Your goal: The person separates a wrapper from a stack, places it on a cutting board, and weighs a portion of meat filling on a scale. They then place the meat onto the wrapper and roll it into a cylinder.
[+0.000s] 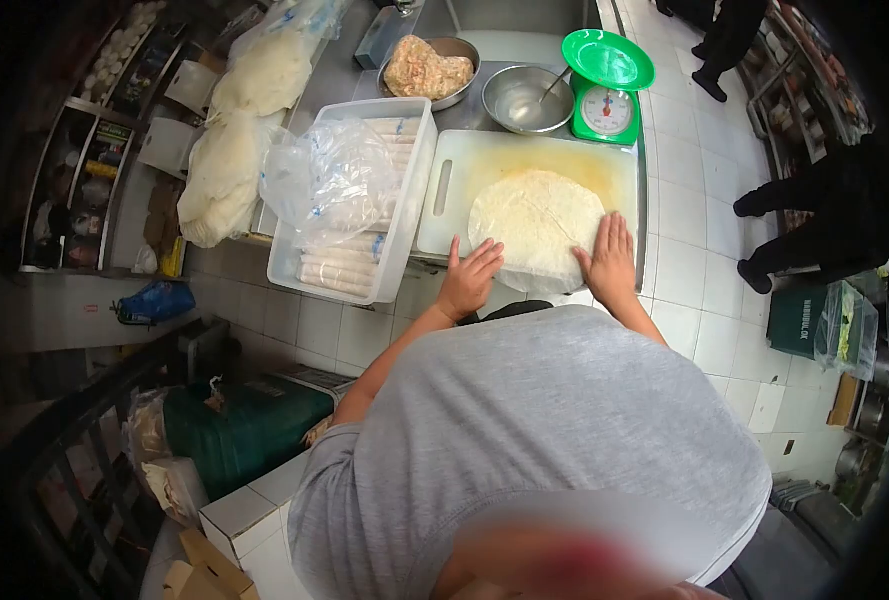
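A thin round wrapper sheet (537, 215) lies flat on the white cutting board (445, 228), its near edge hanging slightly over the board's front. My left hand (472, 278) rests at the sheet's lower left edge, fingers stretched out and apart. At the right edge my right hand (611, 262) lies flat with its fingers extended, touching the sheet. Neither hand grips anything. Behind the board stand a metal bowl (528, 98) with a spoon in pale liquid and a bowl of chunky minced filling (428, 72).
Left of the board, a plastic tub (417, 190) holds rows of pale rolls under a clear bag (330, 180). Further left are stacked wrapper sheets (227, 170). A green scale (606, 112) stands at the back right. Two people in dark trousers (815, 215) stand on the right.
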Demonstrator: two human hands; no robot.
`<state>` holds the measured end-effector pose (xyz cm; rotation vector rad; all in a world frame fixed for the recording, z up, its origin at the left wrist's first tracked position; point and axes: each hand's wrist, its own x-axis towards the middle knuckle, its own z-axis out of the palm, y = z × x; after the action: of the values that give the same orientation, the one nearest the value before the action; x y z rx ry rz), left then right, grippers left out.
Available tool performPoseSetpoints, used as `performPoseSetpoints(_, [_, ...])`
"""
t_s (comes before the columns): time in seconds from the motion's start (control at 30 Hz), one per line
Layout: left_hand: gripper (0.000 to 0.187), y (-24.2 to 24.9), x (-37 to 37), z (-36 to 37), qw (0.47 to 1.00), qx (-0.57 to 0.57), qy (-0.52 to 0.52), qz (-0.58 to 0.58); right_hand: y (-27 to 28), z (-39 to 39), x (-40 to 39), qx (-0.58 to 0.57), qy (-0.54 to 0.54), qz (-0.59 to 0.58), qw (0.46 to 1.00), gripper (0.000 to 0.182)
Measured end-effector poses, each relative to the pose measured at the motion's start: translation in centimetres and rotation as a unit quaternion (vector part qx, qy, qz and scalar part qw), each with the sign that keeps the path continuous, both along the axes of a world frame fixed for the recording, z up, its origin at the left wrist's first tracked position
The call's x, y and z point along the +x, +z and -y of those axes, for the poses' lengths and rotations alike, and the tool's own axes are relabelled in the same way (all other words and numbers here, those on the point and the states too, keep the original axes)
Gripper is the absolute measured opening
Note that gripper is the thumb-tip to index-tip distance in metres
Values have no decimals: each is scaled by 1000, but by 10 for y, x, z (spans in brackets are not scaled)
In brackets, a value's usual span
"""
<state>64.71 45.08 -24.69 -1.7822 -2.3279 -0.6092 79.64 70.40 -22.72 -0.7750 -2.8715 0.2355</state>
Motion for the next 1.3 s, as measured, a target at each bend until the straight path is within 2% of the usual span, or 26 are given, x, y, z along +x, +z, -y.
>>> performPoseSetpoints(0.07, [32,-1,8,6,1000,5,2,20,1,0,8,29,5,-3,1000,78])
performPoseSetpoints(0.17, [43,-3,13,5,1000,11,9,0,67,-10,-40,-52,-21,124,991,68])
performPoseSetpoints(0.2, [46,-6,14,3,1000,10,12,-25,57,-19,-63,20,11,-18,1000,66])
performPoseSetpoints(0.23, [50,-9,14,1,999,10,15,-48,47,-30,-91,92,42,-158,982,64])
performPoseSetpoints(0.3, [41,0,17,-4,999,25,18,-41,46,-53,-155,35,136,-262,955,70])
performPoseSetpoints(0.37, [36,3,15,-6,998,46,11,-37,40,-72,-198,105,171,-191,961,71])
performPoseSetpoints(0.4, [34,3,15,-5,998,56,-3,-29,49,-75,-207,66,180,-58,980,70])
performPoseSetpoints(0.47, [29,4,14,-3,997,76,-32,-12,79,-79,-215,-12,188,207,960,69])
performPoseSetpoints(0.53, [27,5,13,-1,995,87,-39,-19,64,-84,-211,-68,197,32,977,62])
performPoseSetpoints(0.6, [26,4,13,-2,994,97,-41,-25,65,-86,-192,-103,178,-123,971,53])
performPoseSetpoints(0.67, [24,-1,13,-4,993,105,-36,-29,69,-70,-140,-119,135,-256,950,44])
performPoseSetpoints(0.7, [23,-1,15,-4,993,109,-35,-23,51,-61,-111,-75,115,-249,959,36])
performPoseSetpoints(0.73, [23,1,16,-3,993,112,-34,-18,24,-47,-79,-61,97,-277,954,36])
performPoseSetpoints(0.77, [23,2,16,-4,993,115,-33,-14,12,-32,-38,-119,97,-84,985,45])
performPoseSetpoints(0.83, [23,4,18,-2,992,120,-30,4,-5,2,23,68,138,-119,981,59])
performPoseSetpoints(0.93, [22,8,21,-2,993,115,-24,15,2,8,31,-33,79,-8,996,73])
performPoseSetpoints(1.13, [20,12,27,-3,994,111,-4,14,-4,-28,-65,-30,135,-42,990,76])
performPoseSetpoints(1.3, [16,25,23,3,996,79,-17,23,-5,-22,-19,-45,153,-58,986,73])
